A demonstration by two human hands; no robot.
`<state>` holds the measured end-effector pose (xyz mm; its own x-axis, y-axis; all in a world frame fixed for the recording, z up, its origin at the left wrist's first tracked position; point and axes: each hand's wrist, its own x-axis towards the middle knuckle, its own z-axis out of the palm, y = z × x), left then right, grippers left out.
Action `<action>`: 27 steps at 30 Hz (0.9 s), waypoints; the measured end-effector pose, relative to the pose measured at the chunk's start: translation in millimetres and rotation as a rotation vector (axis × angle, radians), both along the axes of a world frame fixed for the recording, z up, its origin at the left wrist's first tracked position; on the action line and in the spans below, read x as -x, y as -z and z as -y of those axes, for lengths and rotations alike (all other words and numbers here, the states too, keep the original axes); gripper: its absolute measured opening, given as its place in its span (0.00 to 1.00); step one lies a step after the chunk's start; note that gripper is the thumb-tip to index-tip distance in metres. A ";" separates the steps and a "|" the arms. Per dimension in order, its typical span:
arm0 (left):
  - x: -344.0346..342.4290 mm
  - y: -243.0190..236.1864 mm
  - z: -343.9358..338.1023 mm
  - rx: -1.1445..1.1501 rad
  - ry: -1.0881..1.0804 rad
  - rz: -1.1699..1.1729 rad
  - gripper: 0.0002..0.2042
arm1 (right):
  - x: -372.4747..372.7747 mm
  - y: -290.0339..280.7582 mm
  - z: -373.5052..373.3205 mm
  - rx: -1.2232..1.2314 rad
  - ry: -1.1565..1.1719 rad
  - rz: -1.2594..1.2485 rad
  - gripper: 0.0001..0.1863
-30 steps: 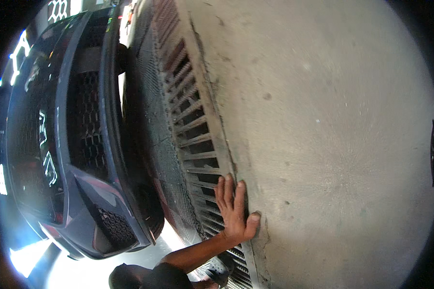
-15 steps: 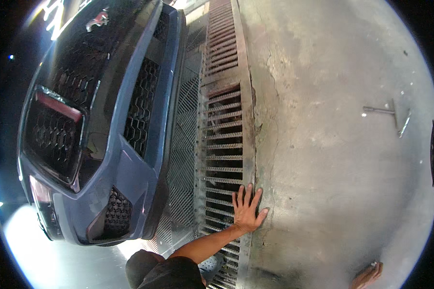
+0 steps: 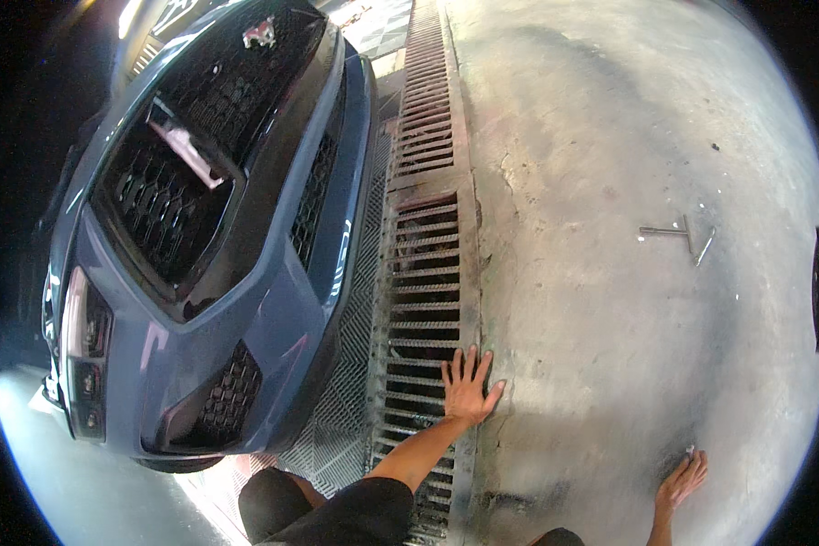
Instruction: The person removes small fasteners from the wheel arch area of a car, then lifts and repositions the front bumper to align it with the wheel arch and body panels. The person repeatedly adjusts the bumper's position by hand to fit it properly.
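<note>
Beside the front of a grey-blue car [image 3: 205, 335], a long drain grate [image 3: 468, 291] runs between dark ribbed floor tiles [image 3: 338, 411] and a concrete floor [image 3: 591, 309]. The left hand [image 3: 467, 397] appears to rest palm down on its right-hand edge, fingers spread wide toward the bars and thumb pointing out over the concrete; it grips nothing. The right hand [image 3: 683, 480] is well apart, at the lower right over the concrete, its fingers partly curled. A small pale object [image 3: 690, 449] shows at its fingertips; whether the hand has hold of it cannot be told.

The grate is probably steel, heavy and rigid. Its bars look ribbed and should give decent friction, while the flat frame edge seems the steadiest place to lean; a real hold would mean wrapping fingers around a bar. The small object is too tiny to identify, but at that size it should be light, and a thumb-and-forefinger pinch would suit it. Farther up the concrete, a T-shaped tool [image 3: 668, 232] looks stiff and perhaps smooth, easiest to take by its shaft, with a thin bright rod [image 3: 706, 247] just beside it.

Beneath the bars, the drain channel is the one container-like hollow; its contents are lost in darkness.
</note>
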<state>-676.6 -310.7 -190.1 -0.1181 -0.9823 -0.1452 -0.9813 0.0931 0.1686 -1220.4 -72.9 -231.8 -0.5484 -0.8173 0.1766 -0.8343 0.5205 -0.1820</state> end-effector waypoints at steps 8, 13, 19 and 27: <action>-2.0 -9.2 -4.2 0.064 0.015 -0.041 0.38 | -9.0 -5.0 -1.0 0.049 -0.025 0.006 0.22; 6.2 1.2 2.2 0.048 0.030 0.010 0.38 | 18.3 24.6 -14.3 0.061 -0.093 -0.286 0.21; -0.9 6.5 -0.5 0.002 0.034 0.067 0.39 | -28.6 -30.7 19.4 0.165 -0.040 -0.026 0.19; 8.5 -66.9 35.6 -0.455 0.238 0.140 0.42 | -39.8 -46.0 -3.1 0.089 0.052 0.050 0.20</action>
